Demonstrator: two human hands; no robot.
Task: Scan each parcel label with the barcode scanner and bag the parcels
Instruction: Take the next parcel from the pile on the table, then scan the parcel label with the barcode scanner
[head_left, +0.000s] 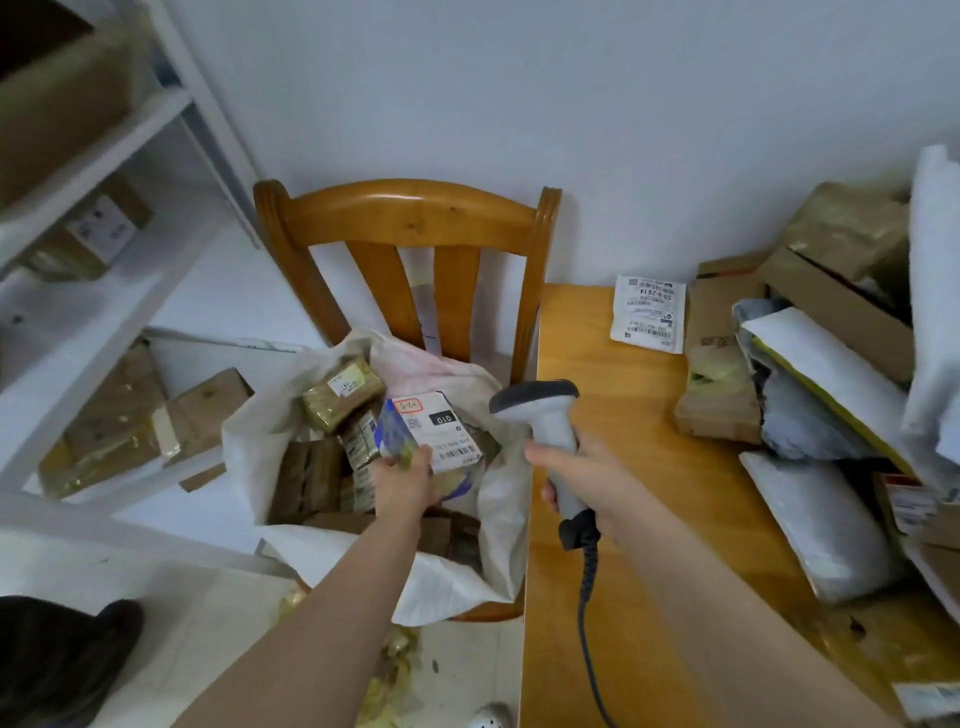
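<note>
My left hand (402, 480) grips a small parcel (434, 428) by its near edge, thumb on top and fingers curled underneath. The parcel's white label faces up, showing a barcode, a black patch reading 010 and a handwritten note ringed in red. I hold it tilted over the open mouth of a white woven bag (467, 577).

My right hand (587, 483) is wrapped round the handle of a grey barcode scanner (556, 436), fingers closed on the grip. The scanner's head points left toward the parcel, just beside it but not touching. A dark coiled cable (589, 597) hangs from the base of the handle and runs down out of view.

The bag sits on the seat of a wooden chair (405, 213) and already holds several parcels – a tape-wrapped brown one (343, 395) lies near the top, with more boxes below it.

To the right of the chair stands a wooden desk (623, 389). A loose shipping label (649, 314) lies at its far edge. Beside that is a flattened cardboard box (722, 374), and further right a heap of waiting parcels – among them a white padded mailer (810, 519).

To the left, white shelves (104, 291) hold more brown boxes.
</note>
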